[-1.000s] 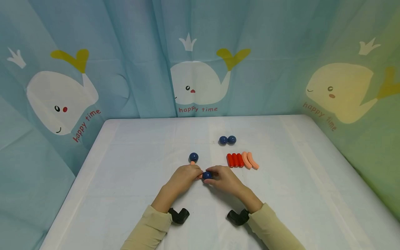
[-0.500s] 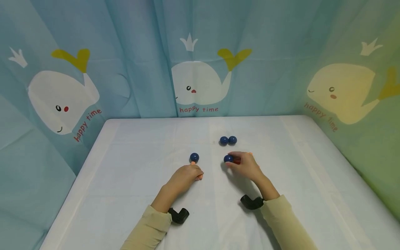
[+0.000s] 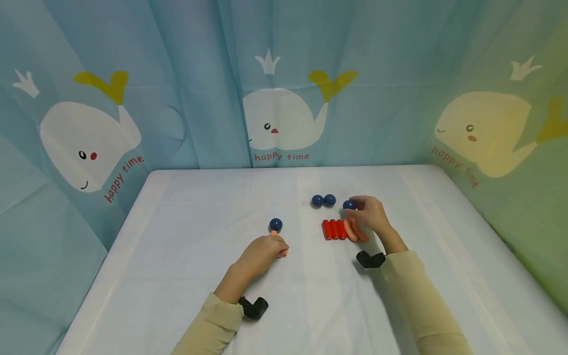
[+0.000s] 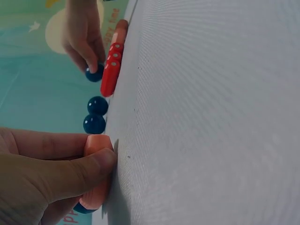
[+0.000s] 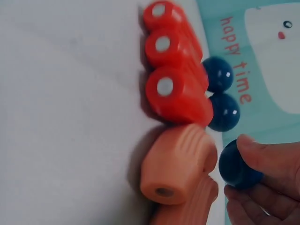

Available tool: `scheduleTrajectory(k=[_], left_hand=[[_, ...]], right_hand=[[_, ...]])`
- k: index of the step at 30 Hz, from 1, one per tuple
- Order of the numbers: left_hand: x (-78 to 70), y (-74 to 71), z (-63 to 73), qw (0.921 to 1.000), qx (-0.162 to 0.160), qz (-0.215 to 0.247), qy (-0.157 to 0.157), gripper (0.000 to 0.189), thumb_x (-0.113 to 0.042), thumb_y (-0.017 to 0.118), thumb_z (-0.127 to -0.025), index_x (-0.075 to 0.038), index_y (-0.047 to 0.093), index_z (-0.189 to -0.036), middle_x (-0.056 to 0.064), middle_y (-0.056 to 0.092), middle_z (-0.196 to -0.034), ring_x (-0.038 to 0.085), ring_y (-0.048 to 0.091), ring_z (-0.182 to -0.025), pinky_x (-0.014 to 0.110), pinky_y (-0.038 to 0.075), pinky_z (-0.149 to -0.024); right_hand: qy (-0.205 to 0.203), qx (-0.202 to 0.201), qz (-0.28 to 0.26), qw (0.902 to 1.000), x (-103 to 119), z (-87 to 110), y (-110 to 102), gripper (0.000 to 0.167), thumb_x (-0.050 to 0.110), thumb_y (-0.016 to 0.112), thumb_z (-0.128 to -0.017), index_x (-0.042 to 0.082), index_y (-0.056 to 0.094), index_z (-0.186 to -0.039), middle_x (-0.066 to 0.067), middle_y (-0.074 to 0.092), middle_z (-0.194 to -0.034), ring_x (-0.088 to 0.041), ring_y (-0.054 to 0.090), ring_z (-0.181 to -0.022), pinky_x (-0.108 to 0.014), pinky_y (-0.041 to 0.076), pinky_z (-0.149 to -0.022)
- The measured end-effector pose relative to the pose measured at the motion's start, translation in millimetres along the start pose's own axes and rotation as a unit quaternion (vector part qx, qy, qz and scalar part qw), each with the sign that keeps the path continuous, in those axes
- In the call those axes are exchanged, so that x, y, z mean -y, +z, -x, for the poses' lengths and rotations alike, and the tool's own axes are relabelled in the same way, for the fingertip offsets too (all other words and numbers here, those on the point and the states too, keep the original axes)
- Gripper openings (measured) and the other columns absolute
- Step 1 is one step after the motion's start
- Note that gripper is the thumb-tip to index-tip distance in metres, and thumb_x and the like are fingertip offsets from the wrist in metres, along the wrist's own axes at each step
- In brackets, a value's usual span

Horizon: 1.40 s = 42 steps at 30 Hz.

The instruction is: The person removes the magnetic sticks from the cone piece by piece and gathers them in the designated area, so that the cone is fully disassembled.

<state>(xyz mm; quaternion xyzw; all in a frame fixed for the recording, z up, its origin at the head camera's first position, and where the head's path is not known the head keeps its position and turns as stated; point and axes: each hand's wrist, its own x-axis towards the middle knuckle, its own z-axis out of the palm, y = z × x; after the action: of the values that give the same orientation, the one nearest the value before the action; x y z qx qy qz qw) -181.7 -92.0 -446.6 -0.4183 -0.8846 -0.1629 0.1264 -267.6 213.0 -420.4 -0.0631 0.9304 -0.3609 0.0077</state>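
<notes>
My left hand [image 3: 263, 252] pinches an orange rod [image 4: 97, 187] between thumb and fingers, just above or on the white table. A blue ball [image 3: 276, 225] sits at the rod's far end. My right hand [image 3: 372, 214] holds another blue ball [image 5: 238, 165] by thumb and fingertips, beyond the orange curved rods [image 3: 353, 230]. Two more blue balls [image 3: 323, 200] rest side by side to the left of that hand. Three red rods [image 3: 334, 230] with silvery ends lie in a row beside the two orange curved rods.
The white cloth-covered table [image 3: 199, 217] runs back to a blue curtain [image 3: 195, 98] printed with whales. Black wrist-worn pieces [image 3: 254, 308] stick out below both hands.
My right hand has moved away from the left hand, right and back past the rods, carrying the blue ball. My left hand has stayed in place with the orange rod.
</notes>
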Motion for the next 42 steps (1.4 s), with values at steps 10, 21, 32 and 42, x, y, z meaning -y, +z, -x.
scheduleTrajectory(k=[10,21,32,42], left_hand=[[1.8,2.1,-0.3,1.0000,0.000,-0.004,-0.002,0.026,-0.004,0.058,-0.089,-0.010,0.053,-0.065,-0.006,0.048,-0.068,0.006,0.039,-0.064,0.018,0.030,-0.058],[1.2,1.9,-1.6,0.9996,0.021,-0.008,-0.015,0.025,-0.006,0.058,-0.090,-0.009,0.055,-0.065,-0.006,0.048,-0.069,0.006,0.040,-0.065,0.019,0.029,-0.058],[0.8,0.4,-1.5,0.9998,0.009,-0.016,-0.007,0.027,-0.004,0.056,-0.091,-0.008,0.055,-0.064,-0.006,0.044,-0.066,0.006,0.038,-0.063,0.019,0.027,-0.057],[1.5,2.8,-1.0,0.9995,0.012,-0.023,-0.017,0.026,-0.005,0.058,-0.090,-0.011,0.054,-0.065,-0.007,0.048,-0.068,0.005,0.041,-0.064,0.018,0.030,-0.057]], right_hand=[[0.013,0.006,0.008,0.9999,3,-20.3,2,0.045,0.014,0.066,-0.084,-0.010,0.054,-0.120,-0.027,0.056,-0.114,-0.037,0.052,-0.099,-0.048,0.045,-0.085],[0.028,0.001,0.060,0.9978,-4,-35.8,12,0.044,0.010,0.069,-0.081,-0.011,0.054,-0.118,-0.027,0.057,-0.111,-0.037,0.053,-0.096,-0.046,0.046,-0.084],[0.032,0.017,0.063,0.9974,1,-39.8,16,0.047,0.008,0.068,-0.081,-0.009,0.053,-0.122,-0.026,0.055,-0.115,-0.036,0.052,-0.098,-0.046,0.044,-0.087],[0.044,0.022,0.046,0.9977,7,-27.7,13,0.059,0.010,0.069,-0.081,-0.006,0.043,-0.132,-0.027,0.047,-0.127,-0.042,0.043,-0.115,-0.052,0.039,-0.092]])
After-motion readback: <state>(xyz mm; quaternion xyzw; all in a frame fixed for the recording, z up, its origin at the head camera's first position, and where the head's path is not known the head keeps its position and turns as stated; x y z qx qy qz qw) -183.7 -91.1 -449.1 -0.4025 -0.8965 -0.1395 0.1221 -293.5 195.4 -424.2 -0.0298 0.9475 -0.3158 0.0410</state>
